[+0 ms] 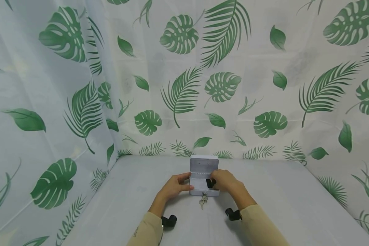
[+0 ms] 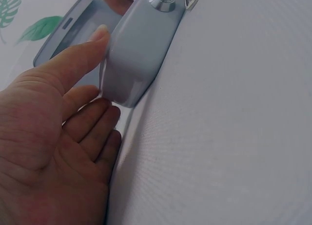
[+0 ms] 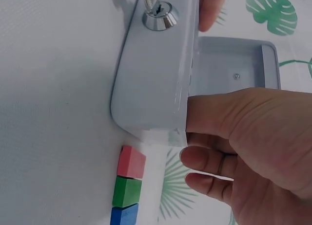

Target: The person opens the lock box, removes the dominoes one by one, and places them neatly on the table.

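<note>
A small pale grey cash box (image 1: 200,193) stands on the table with its lid raised. Keys (image 1: 203,201) hang from the lock (image 3: 161,15) on its front. At the box's left side is my left hand (image 1: 174,186), its thumb resting on the rim and its other fingers loosely extended by the side wall. My right hand (image 1: 226,180) reaches over the right wall into the box, its fingertips pinching a small black object (image 1: 209,183). In the right wrist view, the thumb goes in past the rim, hiding its tip and the black object.
Red (image 3: 131,162), green (image 3: 127,191) and blue (image 3: 124,215) blocks lie in a row right of the box; my right hand and arm hide them in the head view. The white table (image 1: 141,171) meets leaf-patterned curtains (image 1: 184,140) at the back and sides.
</note>
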{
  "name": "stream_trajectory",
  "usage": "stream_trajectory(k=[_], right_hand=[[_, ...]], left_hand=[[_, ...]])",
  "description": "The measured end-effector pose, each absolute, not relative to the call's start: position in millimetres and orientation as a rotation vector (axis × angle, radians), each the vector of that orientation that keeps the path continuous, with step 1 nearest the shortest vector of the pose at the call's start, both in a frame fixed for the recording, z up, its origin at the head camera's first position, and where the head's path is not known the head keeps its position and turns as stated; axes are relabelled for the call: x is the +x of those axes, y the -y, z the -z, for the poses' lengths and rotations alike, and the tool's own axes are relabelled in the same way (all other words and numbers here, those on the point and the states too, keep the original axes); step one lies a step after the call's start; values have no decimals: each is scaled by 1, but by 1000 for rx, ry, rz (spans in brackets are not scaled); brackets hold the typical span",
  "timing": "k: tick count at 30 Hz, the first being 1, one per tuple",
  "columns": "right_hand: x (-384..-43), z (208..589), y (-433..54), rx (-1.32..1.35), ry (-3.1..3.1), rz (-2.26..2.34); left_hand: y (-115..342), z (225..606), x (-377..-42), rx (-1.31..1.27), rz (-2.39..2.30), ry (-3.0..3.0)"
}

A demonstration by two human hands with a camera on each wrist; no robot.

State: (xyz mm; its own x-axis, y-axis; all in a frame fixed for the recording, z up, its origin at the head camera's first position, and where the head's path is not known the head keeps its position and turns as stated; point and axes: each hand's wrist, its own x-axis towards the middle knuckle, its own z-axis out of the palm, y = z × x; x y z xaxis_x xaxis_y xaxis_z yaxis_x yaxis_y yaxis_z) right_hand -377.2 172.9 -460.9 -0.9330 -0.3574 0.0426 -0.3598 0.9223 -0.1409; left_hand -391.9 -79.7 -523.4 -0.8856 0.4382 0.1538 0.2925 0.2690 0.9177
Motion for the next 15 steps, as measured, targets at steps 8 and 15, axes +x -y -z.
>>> stream_trajectory(k=[8,15], right_hand=[[-378,463,-175,543,3048,-293],[-374,465,-178,543,2977,-325]], left_hand=[[80,524,-392,694,-1682,-2398],[79,522,-391,700,-1687,-2392]])
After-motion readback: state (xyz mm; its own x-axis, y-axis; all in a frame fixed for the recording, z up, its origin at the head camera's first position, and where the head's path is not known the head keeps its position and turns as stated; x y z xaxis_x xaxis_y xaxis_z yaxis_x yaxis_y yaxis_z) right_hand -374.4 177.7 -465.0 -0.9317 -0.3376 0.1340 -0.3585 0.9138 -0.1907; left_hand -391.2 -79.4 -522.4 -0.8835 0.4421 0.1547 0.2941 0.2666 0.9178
